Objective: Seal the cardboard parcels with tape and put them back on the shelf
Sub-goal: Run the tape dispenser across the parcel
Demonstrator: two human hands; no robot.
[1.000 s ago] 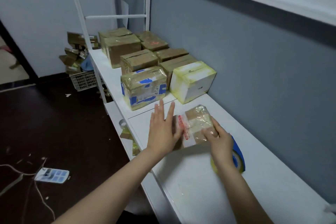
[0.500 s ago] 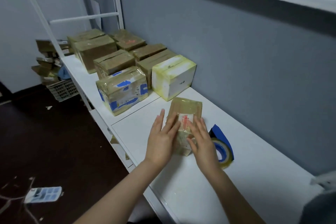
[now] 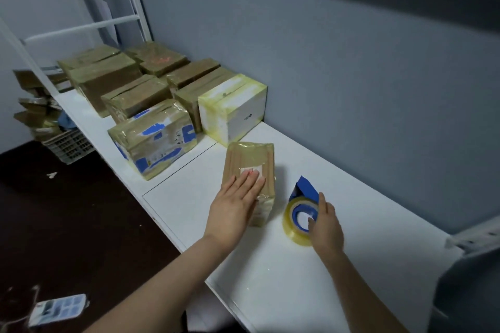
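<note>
The left grip lies flat, fingers straight, on top of the small taped parcel, midway between the front and back edges of the shelf. Just beside it, the right grip curls round the tape roll. More parcels sit toward the far end.

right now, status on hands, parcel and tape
Left hand flat on the small parcel. Right hand grips the tape roll beside it. White box stands just behind the parcel.
</note>
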